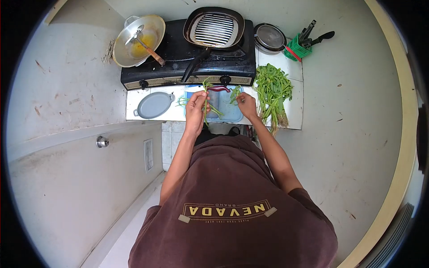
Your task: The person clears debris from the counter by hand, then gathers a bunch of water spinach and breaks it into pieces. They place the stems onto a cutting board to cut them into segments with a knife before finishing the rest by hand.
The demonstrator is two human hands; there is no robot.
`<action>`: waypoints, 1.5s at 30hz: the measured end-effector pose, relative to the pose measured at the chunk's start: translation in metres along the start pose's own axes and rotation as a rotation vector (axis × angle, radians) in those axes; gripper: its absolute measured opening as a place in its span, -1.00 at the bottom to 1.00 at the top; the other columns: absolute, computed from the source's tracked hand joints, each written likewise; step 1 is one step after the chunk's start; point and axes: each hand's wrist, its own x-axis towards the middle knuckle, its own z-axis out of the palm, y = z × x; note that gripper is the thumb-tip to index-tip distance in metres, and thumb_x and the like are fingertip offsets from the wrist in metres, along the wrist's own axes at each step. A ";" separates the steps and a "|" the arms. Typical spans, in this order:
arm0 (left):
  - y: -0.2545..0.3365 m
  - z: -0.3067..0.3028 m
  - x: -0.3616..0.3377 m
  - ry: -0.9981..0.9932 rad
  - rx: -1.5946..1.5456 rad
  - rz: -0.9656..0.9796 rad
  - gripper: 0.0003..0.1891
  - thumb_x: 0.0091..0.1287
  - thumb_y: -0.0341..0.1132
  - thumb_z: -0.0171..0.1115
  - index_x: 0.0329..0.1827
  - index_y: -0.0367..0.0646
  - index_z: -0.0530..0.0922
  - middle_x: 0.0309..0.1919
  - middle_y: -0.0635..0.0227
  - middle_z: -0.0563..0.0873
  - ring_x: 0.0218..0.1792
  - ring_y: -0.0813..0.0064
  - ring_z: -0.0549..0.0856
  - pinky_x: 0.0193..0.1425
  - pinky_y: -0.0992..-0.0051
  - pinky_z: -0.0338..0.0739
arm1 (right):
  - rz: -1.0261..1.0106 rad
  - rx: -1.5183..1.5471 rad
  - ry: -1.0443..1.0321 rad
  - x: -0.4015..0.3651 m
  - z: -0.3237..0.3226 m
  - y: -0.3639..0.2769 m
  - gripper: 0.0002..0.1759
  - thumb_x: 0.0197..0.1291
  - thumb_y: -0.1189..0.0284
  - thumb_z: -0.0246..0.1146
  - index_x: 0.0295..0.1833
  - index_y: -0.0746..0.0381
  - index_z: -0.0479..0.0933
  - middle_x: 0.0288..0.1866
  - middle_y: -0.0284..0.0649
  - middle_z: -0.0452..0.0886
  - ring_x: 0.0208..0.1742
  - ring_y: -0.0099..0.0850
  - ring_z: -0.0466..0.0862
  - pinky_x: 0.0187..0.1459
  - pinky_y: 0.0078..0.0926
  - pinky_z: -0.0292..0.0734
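Over the blue tray (230, 117), my left hand (195, 109) is closed around a thin green vegetable stem (206, 85), held upright with a small leafy tip. To its right, my right hand (246, 106) pinches a few green leaves (234, 94), apart from that stem. Loose cut stems (216, 111) lie on the tray between my hands. Behind them rests a red chili (219, 89) near the tray's far edge. A big bunch of leafy greens (273, 89) with its roots on lies just right of my right hand.
A black stove (174, 73) stands behind the tray, bearing a grill pan (214, 29) and a wok (119, 47) with a wooden-handled spatula (149, 52). A grey oval dish (154, 105) sits at left. Strainer (271, 36) and green utensil basket (298, 48) stand back right.
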 end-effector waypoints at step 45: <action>-0.003 -0.007 0.024 -0.049 -0.033 -0.073 -0.83 0.57 -0.34 0.26 0.09 -0.21 0.67 -0.12 0.45 0.71 -0.18 0.63 0.63 -0.03 0.57 0.54 | -0.048 0.208 0.100 -0.053 -0.019 -0.045 -0.82 0.35 0.42 0.38 -0.10 0.33 0.66 -0.26 -0.07 0.77 -0.40 -0.28 0.73 -0.29 -0.32 0.60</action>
